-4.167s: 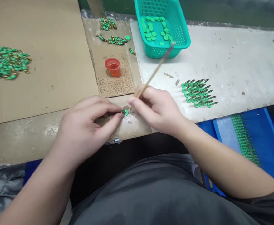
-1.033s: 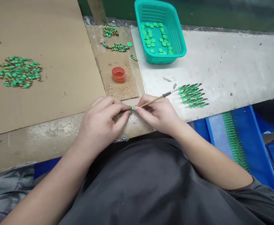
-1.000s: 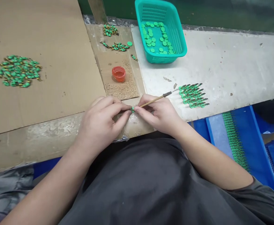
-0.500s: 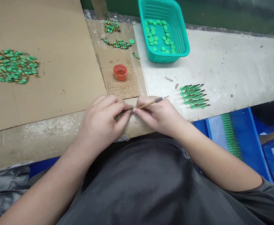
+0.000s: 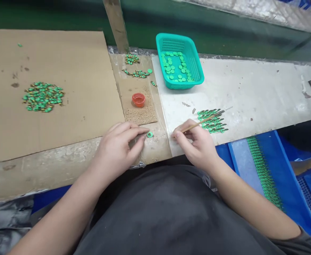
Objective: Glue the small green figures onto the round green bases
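My left hand (image 5: 118, 150) rests at the bench's front edge, thumb and forefinger pinched on a small green disc part (image 5: 150, 134). My right hand (image 5: 195, 141) lies to the right of it, fingers closed round a thin wooden brush (image 5: 205, 119) whose tip points back right over a tidy row of finished green parts (image 5: 211, 120). The two hands are a little apart. A small red cup (image 5: 139, 100) stands on a cardboard strip behind the left hand.
A teal basket (image 5: 195, 67) with several green discs stands at the back. A pile of green-and-gold parts (image 5: 42, 96) lies on the big cardboard sheet (image 5: 65, 71) at left; smaller clusters (image 5: 136, 73) lie beside the basket. Blue bins (image 5: 288, 170) with rows of green parts sit low right.
My right hand has drawn away to the right from the green disc, taking the brush with it. The view has tilted up, showing more of the bench's back.
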`<act>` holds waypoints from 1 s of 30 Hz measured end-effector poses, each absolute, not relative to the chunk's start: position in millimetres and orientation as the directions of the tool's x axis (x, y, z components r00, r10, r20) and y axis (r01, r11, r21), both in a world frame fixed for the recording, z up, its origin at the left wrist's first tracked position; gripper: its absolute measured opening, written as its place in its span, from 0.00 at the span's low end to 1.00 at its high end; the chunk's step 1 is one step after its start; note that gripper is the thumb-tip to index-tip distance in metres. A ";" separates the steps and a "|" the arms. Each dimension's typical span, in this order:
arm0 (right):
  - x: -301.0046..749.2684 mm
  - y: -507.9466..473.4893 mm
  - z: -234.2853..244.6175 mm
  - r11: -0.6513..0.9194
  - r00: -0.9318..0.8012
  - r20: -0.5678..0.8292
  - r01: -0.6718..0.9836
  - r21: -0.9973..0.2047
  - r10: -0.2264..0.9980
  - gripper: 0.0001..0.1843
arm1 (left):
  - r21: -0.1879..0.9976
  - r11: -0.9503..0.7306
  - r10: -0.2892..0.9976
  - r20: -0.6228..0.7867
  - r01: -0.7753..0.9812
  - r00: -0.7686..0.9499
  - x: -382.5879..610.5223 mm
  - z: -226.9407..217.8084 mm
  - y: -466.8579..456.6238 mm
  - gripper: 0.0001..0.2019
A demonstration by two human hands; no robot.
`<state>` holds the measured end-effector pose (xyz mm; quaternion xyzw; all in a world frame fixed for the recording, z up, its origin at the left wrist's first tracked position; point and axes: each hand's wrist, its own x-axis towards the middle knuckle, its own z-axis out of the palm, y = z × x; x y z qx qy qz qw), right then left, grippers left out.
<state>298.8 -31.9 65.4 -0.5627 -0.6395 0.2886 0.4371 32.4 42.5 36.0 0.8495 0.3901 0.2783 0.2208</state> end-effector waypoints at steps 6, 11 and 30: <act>328.6 -80.3 82.1 0.166 0.109 0.240 0.456 -0.875 0.965 0.08 | 0.641 -0.546 0.819 0.275 0.539 0.503 34.6 46.0 38.9 0.15; 372.8 -105.4 106.4 0.133 0.428 0.275 0.333 -0.933 0.861 0.13 | 0.663 -0.565 0.800 0.294 0.492 0.523 49.8 52.2 50.1 0.15; 449.2 -148.7 125.7 0.279 0.677 0.373 0.249 -0.927 0.635 0.07 | 0.490 -0.814 0.529 0.401 0.312 0.748 221.9 53.7 52.3 0.15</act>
